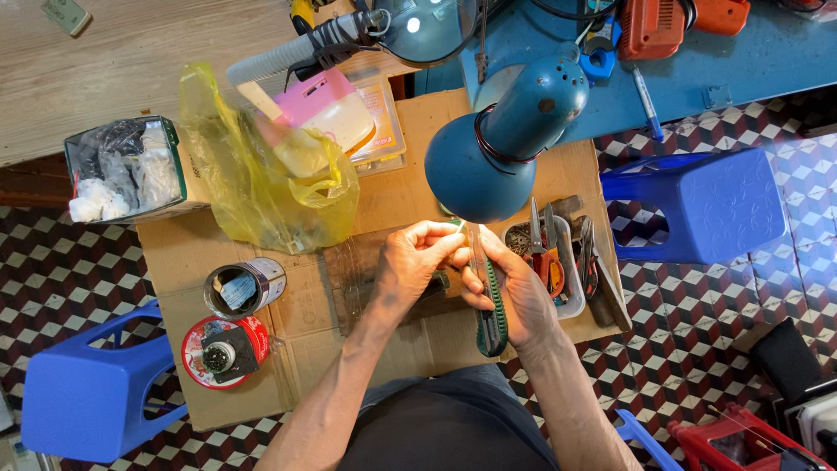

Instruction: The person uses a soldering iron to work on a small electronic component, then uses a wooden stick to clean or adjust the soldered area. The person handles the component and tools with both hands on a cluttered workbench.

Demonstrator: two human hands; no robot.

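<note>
Both my hands meet over a cardboard work surface (392,349), just below a blue desk lamp (497,144). My right hand (514,292) grips a dark green utility knife (491,323), its handle pointing toward me. My left hand (414,257) pinches a small green-and-white piece (455,225) between thumb and fingers, right at the knife's blade end. The lamp head hides the top of that piece.
A yellow plastic bag (270,187), an open tin (242,286), a round red lid with a spool (222,351) and a box of white bits (131,170) sit to the left. A white tray with scissors and pliers (554,253) lies right. Blue stools (697,205) (87,392) flank the surface.
</note>
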